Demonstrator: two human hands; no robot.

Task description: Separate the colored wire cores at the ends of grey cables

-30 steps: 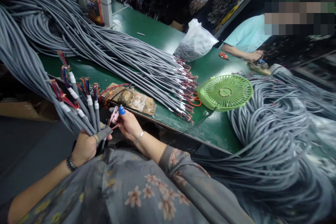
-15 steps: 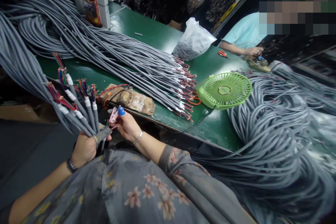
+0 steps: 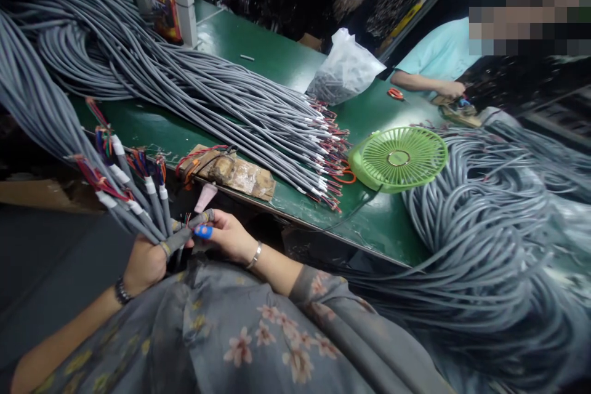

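My left hand (image 3: 146, 263) is closed around a bundle of grey cables (image 3: 146, 212), just in front of my lap. Their ends fan upward, with white bands and stripped coloured wires (image 3: 99, 175). A grey wrap covers the left thumb, which points toward my right hand (image 3: 233, 239). That hand has a blue cover (image 3: 203, 232) on its thumb, a grey wrap on the index finger and a pinkish cover (image 3: 205, 197) on another finger. Its thumb and index finger pinch at thin coloured wires (image 3: 187, 219) beside the left thumb; the fingertips partly hide them.
A taped wooden block (image 3: 231, 172) with leads lies at the near edge of the green table (image 3: 277, 209). Behind it are a long row of grey cables (image 3: 221, 104), a green fan (image 3: 399, 157) and a plastic bag (image 3: 346, 68). Coiled cables (image 3: 484, 246) fill the right; a co-worker's hand (image 3: 452, 89) is beyond.
My right hand has turned and come lower, its blue-covered thumb dropping toward the left thumb, with its index finger now over the wires. My left hand keeps its hold on the bundle.
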